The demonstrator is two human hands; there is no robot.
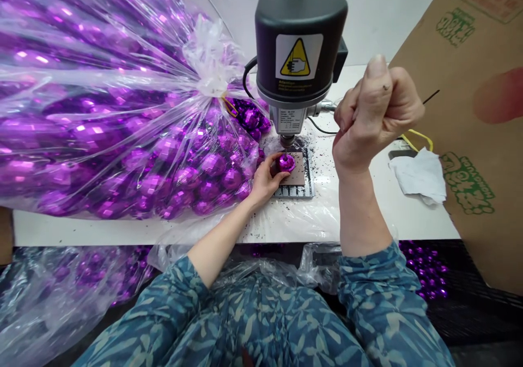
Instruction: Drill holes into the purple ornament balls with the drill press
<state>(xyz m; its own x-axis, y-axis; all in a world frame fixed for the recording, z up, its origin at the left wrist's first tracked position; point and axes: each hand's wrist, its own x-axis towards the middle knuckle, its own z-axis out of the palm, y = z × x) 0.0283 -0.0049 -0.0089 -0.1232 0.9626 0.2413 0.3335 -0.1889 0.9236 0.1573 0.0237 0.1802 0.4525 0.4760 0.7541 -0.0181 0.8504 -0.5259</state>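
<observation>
The left hand (pixel 267 180) is pinching a purple ball (pixel 286 163) between thumb and fingers, on a board (pixel 299 175) beneath the black machine (pixel 301 16); which way the round ball is pointing cannot be told. The right hand (pixel 373 114) is making a raised fist. Leftward, a clear bag (pixel 212 62) is bulging with more balls (pixel 209 188).

Left hand (pixel 266 181): thumb and fingers around a faceted purple ball (pixel 286 163) set on a brown board (pixel 298 177), itself on a grooved metal base (pixel 309 190). Black machine (pixel 302 21) just above and beyond that hand, warning label (pixel 299 56) facing the person. Right hand (pixel 373 114): raised beside the machine, curled into a fist; contents hidden. Left of the left hand, clear bag (pixel 122 111) of similar balls on the desk (pixel 420 222). Right of the right hand, white cloth (pixel 420 176), cardboard box (pixel 469 138).
</observation>
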